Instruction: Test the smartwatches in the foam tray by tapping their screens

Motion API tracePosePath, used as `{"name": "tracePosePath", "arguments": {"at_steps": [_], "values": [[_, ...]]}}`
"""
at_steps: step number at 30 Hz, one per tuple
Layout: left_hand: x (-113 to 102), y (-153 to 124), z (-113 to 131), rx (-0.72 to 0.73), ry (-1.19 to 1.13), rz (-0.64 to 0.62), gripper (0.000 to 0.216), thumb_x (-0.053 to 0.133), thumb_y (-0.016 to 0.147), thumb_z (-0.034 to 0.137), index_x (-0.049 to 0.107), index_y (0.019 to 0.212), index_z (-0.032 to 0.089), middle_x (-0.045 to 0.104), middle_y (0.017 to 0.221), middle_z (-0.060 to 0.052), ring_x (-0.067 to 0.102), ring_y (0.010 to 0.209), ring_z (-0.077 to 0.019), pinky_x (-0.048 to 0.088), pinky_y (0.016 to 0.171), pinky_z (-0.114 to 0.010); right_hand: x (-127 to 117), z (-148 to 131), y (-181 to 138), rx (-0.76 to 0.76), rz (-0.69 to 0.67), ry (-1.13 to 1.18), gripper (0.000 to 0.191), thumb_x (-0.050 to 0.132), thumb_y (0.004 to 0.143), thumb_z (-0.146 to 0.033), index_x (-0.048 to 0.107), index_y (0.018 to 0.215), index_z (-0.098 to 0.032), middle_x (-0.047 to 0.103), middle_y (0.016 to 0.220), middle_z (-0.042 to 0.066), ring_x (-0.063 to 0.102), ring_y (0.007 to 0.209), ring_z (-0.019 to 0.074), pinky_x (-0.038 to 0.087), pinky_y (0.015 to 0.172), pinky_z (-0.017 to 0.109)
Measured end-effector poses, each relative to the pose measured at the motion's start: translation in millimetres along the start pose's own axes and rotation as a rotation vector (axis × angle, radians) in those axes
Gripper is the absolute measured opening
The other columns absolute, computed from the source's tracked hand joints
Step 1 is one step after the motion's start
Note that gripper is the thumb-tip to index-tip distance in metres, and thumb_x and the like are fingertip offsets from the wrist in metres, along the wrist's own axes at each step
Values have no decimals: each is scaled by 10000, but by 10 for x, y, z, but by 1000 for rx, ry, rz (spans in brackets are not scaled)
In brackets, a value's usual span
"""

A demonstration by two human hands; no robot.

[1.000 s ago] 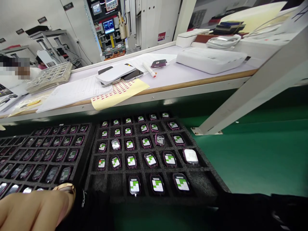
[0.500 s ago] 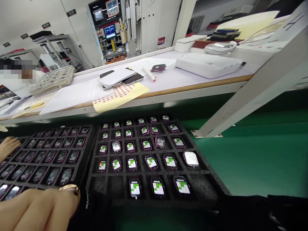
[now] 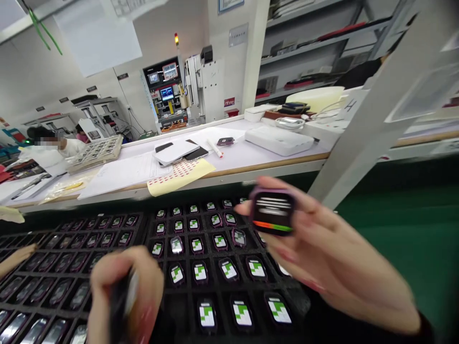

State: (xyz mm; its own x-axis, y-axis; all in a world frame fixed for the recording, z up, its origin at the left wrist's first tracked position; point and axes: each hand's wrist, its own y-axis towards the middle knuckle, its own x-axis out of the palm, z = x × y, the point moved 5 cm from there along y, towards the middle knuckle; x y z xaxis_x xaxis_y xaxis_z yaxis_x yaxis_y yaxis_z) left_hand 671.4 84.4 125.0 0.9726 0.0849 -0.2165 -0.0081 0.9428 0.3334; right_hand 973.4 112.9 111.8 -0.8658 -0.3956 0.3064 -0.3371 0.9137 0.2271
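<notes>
My right hand [image 3: 322,248] holds a smartwatch [image 3: 273,210] without a strap, raised above the right side of a black foam tray [image 3: 297,301]. Its purple case is pinched at the sides, and its lit screen shows white text lines over an orange-to-green bar. At lower left my left hand [image 3: 132,291] is curled around a dark, flat object [image 3: 120,306], seen edge-on and too blurred to name. Below, watches [image 3: 242,313] with green-and-white screens sit in the tray's compartments. The left hand covers part of the tray.
Another foam tray [image 3: 89,282] of mostly dark-screened watches lies on the left, with another person's hand [image 3: 17,258] over it. Beyond runs a white bench [image 3: 233,167] bearing papers, phones, a marker and a white box [image 3: 279,140]. A slanted white post [image 3: 344,148] stands right.
My right hand has come into view with the lit watch. The closed hand at lower left is now farther right and upright. The camera view has tilted up.
</notes>
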Motion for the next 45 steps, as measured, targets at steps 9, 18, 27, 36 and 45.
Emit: {"name": "tracePosePath", "arguments": {"at_steps": [9, 18, 27, 36, 45], "values": [[941, 364, 28, 3, -281, 72, 480, 794, 845, 320, 629, 1293, 280, 661, 1285, -44, 688, 1015, -130, 573, 900, -191, 60, 253, 438, 5, -106, 36, 566, 760, 904, -367, 512, 1386, -206, 682, 1189, 149, 575, 644, 111, 499, 536, 232], [1086, 309, 6, -44, -252, -12, 434, 742, 884, 295, 622, 1300, 323, 627, 1336, -27, 685, 998, -121, 572, 846, -170, 84, 191, 440, 26, -63, -96, 575, 738, 865, -371, 495, 1335, -145, 659, 820, 40, 545, 599, 117, 475, 507, 215], [1090, 315, 37, -83, -185, 0, 310, 652, 943, 338, 669, 1252, 318, 682, 1077, -11, 581, 629, -44, 494, 569, -127, 24, 238, 460, 66, 48, -123, 615, 791, 815, -561, 544, 1200, -150, 683, 915, 78, 415, 488, 51, 320, 366, 142], [1087, 336, 11, -64, -176, -6, 413, 718, 890, 340, 630, 1291, 303, 660, 1233, -48, 667, 845, -121, 548, 691, -192, -5, 345, 479, 94, 11, 14, 456, 595, 976, -529, 592, 1265, -175, 671, 1084, 118, 596, 663, 138, 462, 406, 174], [1098, 339, -34, -50, -134, 12, 501, 767, 833, 249, 601, 1304, 298, 690, 1157, -31, 660, 977, -152, 540, 815, -225, 46, 309, 458, 119, -26, 60, 343, 550, 1019, -425, 635, 1257, -193, 677, 1109, 128, 627, 702, 154, 476, 437, 183]]}}
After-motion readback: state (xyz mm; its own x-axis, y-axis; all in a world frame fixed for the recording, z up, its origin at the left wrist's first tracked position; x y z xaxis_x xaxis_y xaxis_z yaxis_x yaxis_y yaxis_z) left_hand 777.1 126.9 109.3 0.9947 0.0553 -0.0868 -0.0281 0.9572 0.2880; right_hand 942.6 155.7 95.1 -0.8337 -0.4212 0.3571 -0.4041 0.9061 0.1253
